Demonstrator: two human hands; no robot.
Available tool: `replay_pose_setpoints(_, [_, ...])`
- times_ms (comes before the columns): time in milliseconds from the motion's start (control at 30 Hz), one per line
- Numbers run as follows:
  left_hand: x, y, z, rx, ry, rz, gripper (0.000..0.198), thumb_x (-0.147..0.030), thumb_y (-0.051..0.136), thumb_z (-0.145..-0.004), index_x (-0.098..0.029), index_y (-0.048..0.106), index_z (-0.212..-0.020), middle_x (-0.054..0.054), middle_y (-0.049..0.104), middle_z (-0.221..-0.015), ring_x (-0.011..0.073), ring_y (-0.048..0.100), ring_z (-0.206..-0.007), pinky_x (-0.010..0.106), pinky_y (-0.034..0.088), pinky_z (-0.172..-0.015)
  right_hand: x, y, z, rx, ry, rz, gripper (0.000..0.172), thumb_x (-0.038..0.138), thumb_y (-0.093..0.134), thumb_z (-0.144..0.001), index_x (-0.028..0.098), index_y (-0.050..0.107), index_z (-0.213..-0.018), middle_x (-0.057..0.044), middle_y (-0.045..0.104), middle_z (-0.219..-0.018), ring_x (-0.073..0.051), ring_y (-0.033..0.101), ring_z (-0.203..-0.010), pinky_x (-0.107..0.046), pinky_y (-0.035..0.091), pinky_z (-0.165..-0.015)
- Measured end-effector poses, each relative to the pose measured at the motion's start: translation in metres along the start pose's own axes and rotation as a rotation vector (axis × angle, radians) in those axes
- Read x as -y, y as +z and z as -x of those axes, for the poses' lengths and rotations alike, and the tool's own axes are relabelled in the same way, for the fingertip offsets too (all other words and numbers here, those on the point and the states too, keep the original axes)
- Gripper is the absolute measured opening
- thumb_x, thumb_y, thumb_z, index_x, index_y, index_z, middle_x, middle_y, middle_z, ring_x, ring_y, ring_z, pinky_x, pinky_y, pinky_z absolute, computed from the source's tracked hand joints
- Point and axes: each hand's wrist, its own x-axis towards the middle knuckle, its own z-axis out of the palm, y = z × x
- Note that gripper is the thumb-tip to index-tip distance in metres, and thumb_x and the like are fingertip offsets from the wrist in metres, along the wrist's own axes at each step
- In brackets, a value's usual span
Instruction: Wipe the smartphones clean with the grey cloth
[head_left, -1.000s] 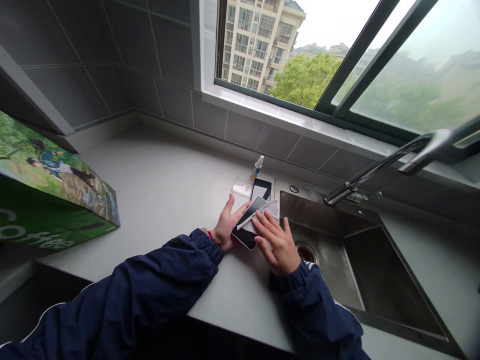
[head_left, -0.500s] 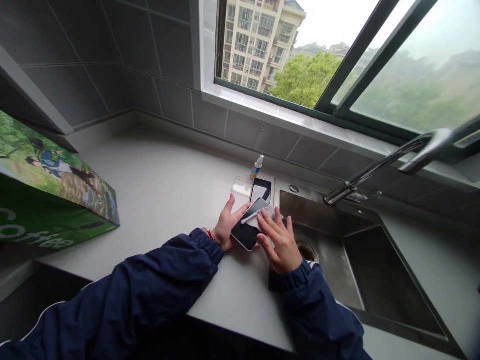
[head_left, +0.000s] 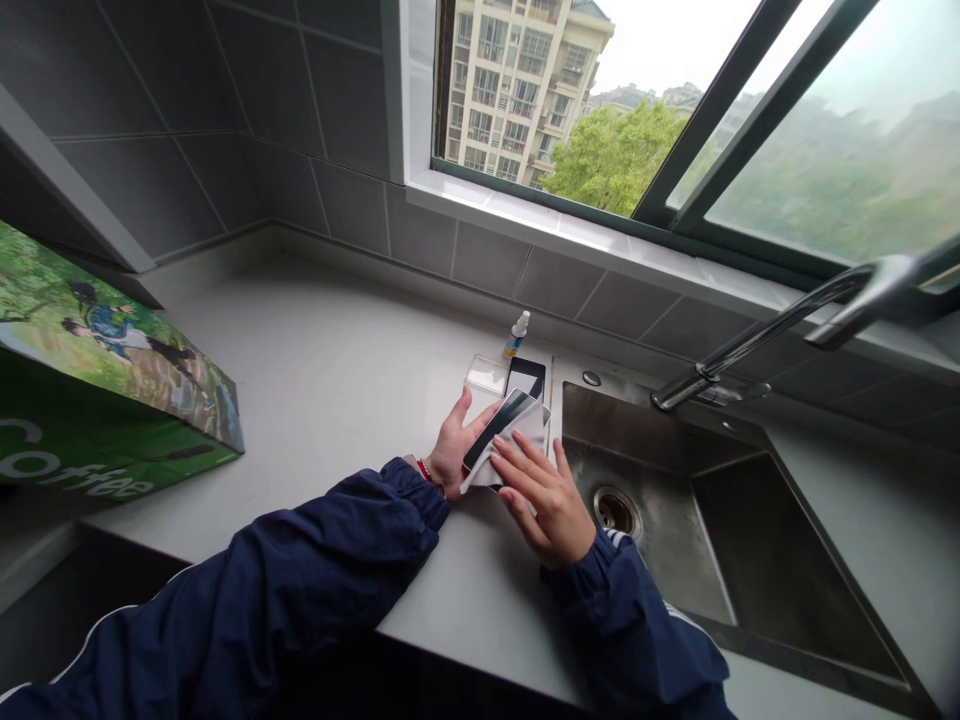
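A smartphone (head_left: 486, 440) with a dark screen and pale rim lies tilted in my left hand (head_left: 451, 452), which grips it from below and along its left side. Over the screen's right part spreads a light grey cloth (head_left: 531, 422) with a zigzag edge. My right hand (head_left: 551, 500) presses this cloth onto the screen, its fingers stretched out and slightly apart. Just behind the held phone, a flat black rectangular thing (head_left: 526, 374) lies on the counter. Beside it are a clear phone case (head_left: 486, 372) and a small white-topped spray bottle (head_left: 516, 336), standing upright.
A steel sink (head_left: 660, 490) with a chrome faucet (head_left: 757, 340) lies to the right of my hands. On the left stands a green printed box (head_left: 127, 400) on the pale counter (head_left: 322, 370). A tiled wall and a window (head_left: 600, 100) rise behind.
My right hand has slid slightly left and down over the phone. The cloth has moved with it and now reaches the phone's lower edge. The left hand keeps its grip.
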Motion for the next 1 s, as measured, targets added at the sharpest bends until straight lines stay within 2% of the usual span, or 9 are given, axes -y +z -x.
replay_pose_setpoints(100, [-0.001,-0.004,0.0,0.075,-0.076,-0.044,0.077,-0.073,0.039,-0.088,-0.026,0.04,-0.15,0.016,0.063,-0.13,0.0339,0.07,-0.097,0.051,0.059,-0.075,-0.014,0.003,0.003,-0.1,0.162,0.036,0.046,0.03,0.042,-0.102,0.03,0.043,-0.148,-0.005,0.043,-0.154,-0.029,0.029,-0.148,-0.064,0.012,-0.119])
replay_pose_setpoints(200, [-0.002,-0.006,0.001,0.128,-0.14,-0.08,0.064,-0.058,0.04,-0.094,-0.031,0.035,-0.152,0.015,0.063,-0.13,0.0349,0.07,-0.096,0.055,0.059,-0.067,-0.023,0.005,0.005,-0.167,0.307,-0.018,0.048,0.031,0.04,-0.103,0.033,0.038,-0.151,-0.003,0.035,-0.158,-0.031,0.025,-0.149,-0.067,0.021,-0.115])
replay_pose_setpoints(267, [-0.002,-0.006,0.001,0.144,-0.126,-0.078,0.059,-0.043,0.04,-0.095,-0.032,0.033,-0.152,0.014,0.062,-0.13,0.0356,0.069,-0.1,0.055,0.06,-0.068,-0.023,0.006,0.005,-0.221,0.345,-0.125,0.049,0.029,0.04,-0.103,0.033,0.038,-0.151,-0.003,0.03,-0.16,-0.029,0.025,-0.149,-0.062,0.028,-0.116])
replay_pose_setpoints(333, [-0.002,-0.005,0.001,0.148,-0.116,-0.08,0.06,-0.034,0.041,-0.093,-0.032,0.033,-0.152,0.013,0.062,-0.132,0.0368,0.068,-0.103,0.055,0.06,-0.069,-0.021,0.006,0.004,-0.291,0.353,-0.245,0.048,0.028,0.042,-0.102,0.03,0.042,-0.149,-0.003,0.03,-0.16,-0.027,0.031,-0.147,-0.052,0.034,-0.117])
replay_pose_setpoints(433, [-0.001,-0.005,0.0,0.154,-0.114,-0.107,0.064,-0.028,0.042,-0.089,-0.033,0.033,-0.152,0.013,0.059,-0.136,0.0375,0.069,-0.102,0.053,0.059,-0.069,-0.017,0.006,0.002,-0.396,0.377,-0.329,0.044,0.027,0.05,-0.099,0.027,0.053,-0.142,-0.004,0.04,-0.155,-0.025,0.045,-0.139,-0.041,0.042,-0.115])
replay_pose_setpoints(633, [0.001,-0.003,0.0,0.114,-0.135,-0.175,0.068,-0.029,0.045,-0.085,-0.03,0.033,-0.152,0.016,0.061,-0.133,0.0382,0.07,-0.099,0.053,0.059,-0.069,-0.028,0.007,0.003,-0.596,0.539,-0.459,0.038,0.028,0.065,-0.09,0.024,0.067,-0.128,-0.006,0.064,-0.134,-0.027,0.062,-0.123,-0.042,0.048,-0.11])
replay_pose_setpoints(800, [-0.009,0.001,0.001,0.01,-0.019,-0.198,0.061,-0.039,0.044,-0.089,-0.022,0.042,-0.147,0.017,0.063,-0.13,0.0382,0.069,-0.102,0.053,0.06,-0.071,-0.043,0.008,0.006,-0.691,0.678,-0.588,0.031,0.033,0.068,-0.085,0.019,0.075,-0.112,-0.01,0.075,-0.114,-0.028,0.071,-0.106,-0.043,0.055,-0.101])
replay_pose_setpoints(933, [-0.026,0.004,0.002,-0.072,0.177,-0.241,0.06,-0.043,0.043,-0.09,-0.019,0.045,-0.145,0.018,0.063,-0.129,0.0373,0.068,-0.106,0.057,0.058,-0.08,-0.051,0.011,0.006,-0.669,0.723,-0.601,0.031,0.034,0.065,-0.085,0.016,0.076,-0.108,-0.011,0.077,-0.107,-0.026,0.074,-0.097,-0.039,0.058,-0.092])
replay_pose_setpoints(1000, [-0.035,0.003,0.002,-0.122,0.247,-0.287,0.059,-0.044,0.043,-0.089,-0.018,0.047,-0.143,0.017,0.065,-0.126,0.0363,0.069,-0.104,0.055,0.058,-0.079,-0.053,0.013,0.006,-0.654,0.72,-0.607,0.031,0.034,0.064,-0.085,0.017,0.077,-0.107,-0.01,0.077,-0.106,-0.025,0.074,-0.096,-0.038,0.058,-0.091])
